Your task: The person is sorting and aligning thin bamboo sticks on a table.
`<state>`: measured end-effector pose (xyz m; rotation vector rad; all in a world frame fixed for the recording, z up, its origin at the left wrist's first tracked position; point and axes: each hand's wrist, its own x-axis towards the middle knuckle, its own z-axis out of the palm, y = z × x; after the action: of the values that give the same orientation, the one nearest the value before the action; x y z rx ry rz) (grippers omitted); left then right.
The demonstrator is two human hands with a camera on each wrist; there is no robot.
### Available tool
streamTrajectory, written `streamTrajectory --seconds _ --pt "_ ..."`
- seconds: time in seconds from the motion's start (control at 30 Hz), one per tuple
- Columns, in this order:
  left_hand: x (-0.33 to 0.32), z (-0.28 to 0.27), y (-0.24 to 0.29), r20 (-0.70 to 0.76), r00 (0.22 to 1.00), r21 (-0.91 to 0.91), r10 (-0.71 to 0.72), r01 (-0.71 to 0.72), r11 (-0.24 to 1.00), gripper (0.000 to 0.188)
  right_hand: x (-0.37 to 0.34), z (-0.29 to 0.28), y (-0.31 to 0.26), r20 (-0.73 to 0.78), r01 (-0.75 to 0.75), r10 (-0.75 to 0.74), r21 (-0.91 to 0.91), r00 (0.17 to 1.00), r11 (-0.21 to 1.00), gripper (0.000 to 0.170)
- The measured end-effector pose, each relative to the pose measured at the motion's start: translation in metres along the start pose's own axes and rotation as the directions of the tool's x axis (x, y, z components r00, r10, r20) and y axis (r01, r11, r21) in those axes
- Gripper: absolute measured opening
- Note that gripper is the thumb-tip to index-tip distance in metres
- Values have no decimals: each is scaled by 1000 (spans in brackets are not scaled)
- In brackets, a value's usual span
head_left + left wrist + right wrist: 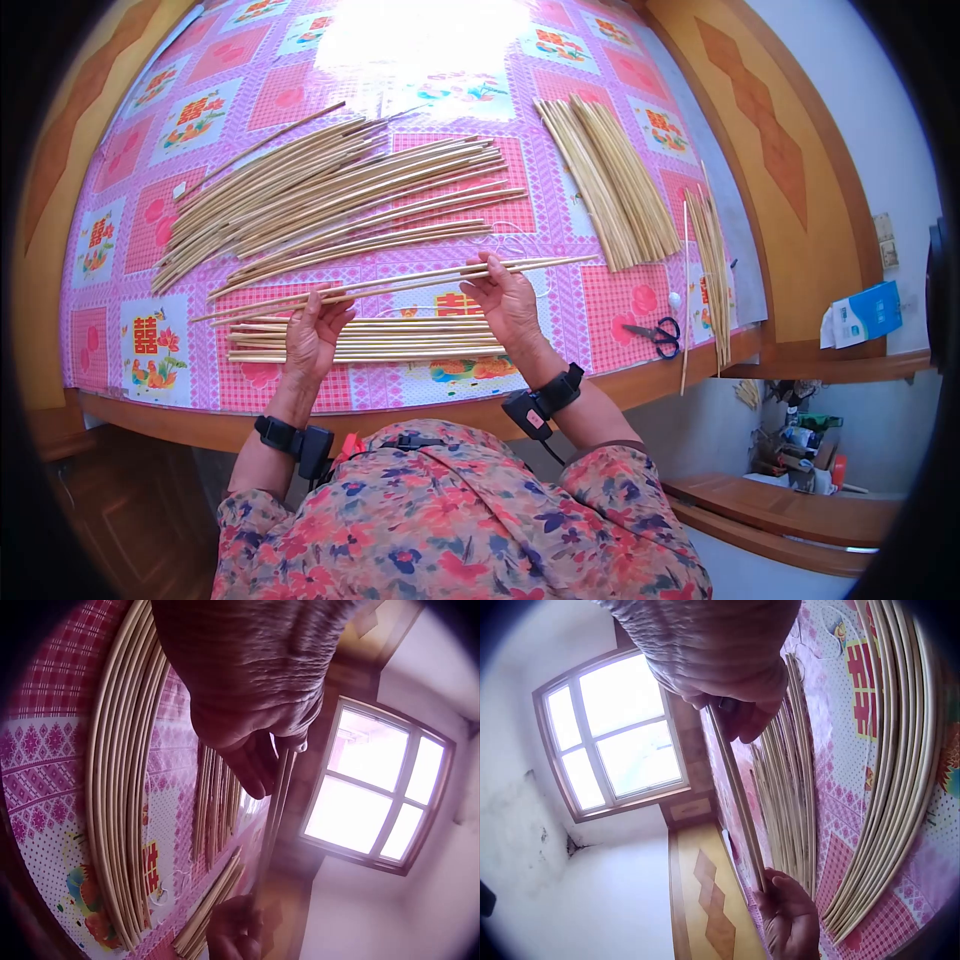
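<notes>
Two thin straw-coloured sticks (400, 284) are held crosswise over the table's front part, one end of the pair tapering out past each hand. My left hand (316, 337) pinches them near their left part between thumb and fingers. On the right side my right hand (507, 303) pinches the same pair, its fingertips close to the top of the sticks. In the right wrist view the pair (735, 787) runs side by side from one hand to the other. Below them, a row of similar sticks (265, 346) lies on the tablecloth, lined up left to right.
A large loose heap of sticks (370, 190) spreads behind the hands. A dense stack (612, 185) lies at the back right, and a smaller bunch (712, 270) nears the right edge. Scissors (660, 337) with dark handles and a small white round item (674, 300) lie beside that bunch.
</notes>
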<state>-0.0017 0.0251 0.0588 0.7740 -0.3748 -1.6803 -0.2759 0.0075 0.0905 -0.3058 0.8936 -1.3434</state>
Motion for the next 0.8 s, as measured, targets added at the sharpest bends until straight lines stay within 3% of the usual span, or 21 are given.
streamTrajectory --seconds 0.23,0.37,0.8 --pt "-1 -8 -1 -3 999 -28 41 -41 999 23 4 -13 -2 -76 75 -70 56 995 996 17" --pt "-2 -8 1 5 998 11 65 -65 998 20 0 -18 1 -84 79 -79 -8 993 997 18" --pt "-2 3 0 24 1000 59 -3 1 998 20 2 -40 8 -168 88 -88 -11 982 996 15"
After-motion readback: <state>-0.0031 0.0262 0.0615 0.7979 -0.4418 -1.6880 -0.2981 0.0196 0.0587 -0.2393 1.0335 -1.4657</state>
